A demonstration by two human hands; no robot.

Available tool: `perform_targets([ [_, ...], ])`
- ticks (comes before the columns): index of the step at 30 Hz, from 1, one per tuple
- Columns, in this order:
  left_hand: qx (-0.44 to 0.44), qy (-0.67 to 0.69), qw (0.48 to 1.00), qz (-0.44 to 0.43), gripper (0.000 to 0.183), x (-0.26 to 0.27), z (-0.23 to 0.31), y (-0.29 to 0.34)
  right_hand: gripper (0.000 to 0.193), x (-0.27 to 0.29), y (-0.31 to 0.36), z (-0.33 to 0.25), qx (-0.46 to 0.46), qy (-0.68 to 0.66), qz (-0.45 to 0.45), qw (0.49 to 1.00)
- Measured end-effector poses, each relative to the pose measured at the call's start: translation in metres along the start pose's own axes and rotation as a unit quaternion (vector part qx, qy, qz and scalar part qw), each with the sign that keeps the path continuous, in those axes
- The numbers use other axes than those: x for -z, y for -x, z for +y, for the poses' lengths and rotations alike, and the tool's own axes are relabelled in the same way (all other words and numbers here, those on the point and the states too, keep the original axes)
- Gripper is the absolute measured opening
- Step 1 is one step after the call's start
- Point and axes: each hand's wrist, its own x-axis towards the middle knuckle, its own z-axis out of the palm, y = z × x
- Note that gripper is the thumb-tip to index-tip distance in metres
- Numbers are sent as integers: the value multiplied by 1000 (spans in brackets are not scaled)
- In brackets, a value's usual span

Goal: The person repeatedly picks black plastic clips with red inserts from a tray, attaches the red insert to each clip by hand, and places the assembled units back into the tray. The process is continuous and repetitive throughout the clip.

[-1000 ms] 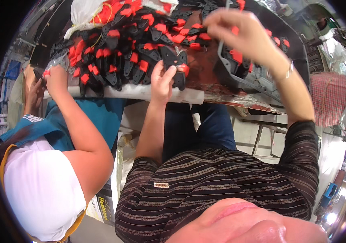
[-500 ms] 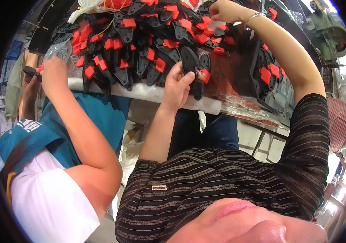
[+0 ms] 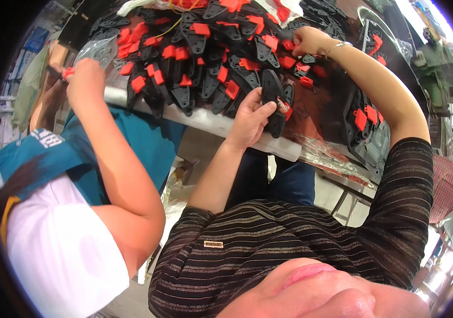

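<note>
While the left hand clamps a black part between thumb and fingers, that part hangs just above the end of a white roll on the table's near edge. Beyond it lies a pile of black parts with red pieces on them. Farther off, the right hand bends its fingers beside small red pieces; whether they pinch anything, I cannot tell. A white bag lies past the pile.

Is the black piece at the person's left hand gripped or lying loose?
Gripped: the left hand has its thumb laid across the black piece, whose ends show above and below that thumb.
</note>
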Motion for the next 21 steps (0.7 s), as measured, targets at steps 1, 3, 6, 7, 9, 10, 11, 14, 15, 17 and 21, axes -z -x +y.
perform_targets([
  [1,3,-1,1000,-8,22,1,0,0,35,3,1,2,-8,-2,7,1000],
  [3,4,-22,1000,-9,23,0,1,-7,35,1,-3,37,4,-34,44,998],
  [6,-10,-59,998,-14,26,5,-3,-9,29,28,37,14,-6,-156,164,974],
  [7,-24,-40,999,-9,24,1,-3,-9,29,48,73,-19,42,-240,160,956],
  [9,-46,-24,998,-21,19,2,-1,-5,30,48,143,-66,141,-365,174,904],
  [10,-64,-34,997,-32,18,5,-3,-5,30,37,161,-75,194,-408,189,872],
  [11,-77,-44,996,-27,17,7,-4,-4,27,34,183,-88,144,-394,193,887],
  [14,-96,-68,993,-16,15,-4,-6,-3,18,-5,234,-108,104,-457,236,851],
  [15,-98,-66,993,-25,15,-17,-5,2,20,-33,235,-105,112,-481,286,821],
  [17,-109,-79,990,-32,15,-34,-4,14,21,-60,243,-110,54,-385,400,830],
  [21,-147,-102,984,-23,17,-54,-2,42,22,-75,255,-137,88,-627,374,677],
])
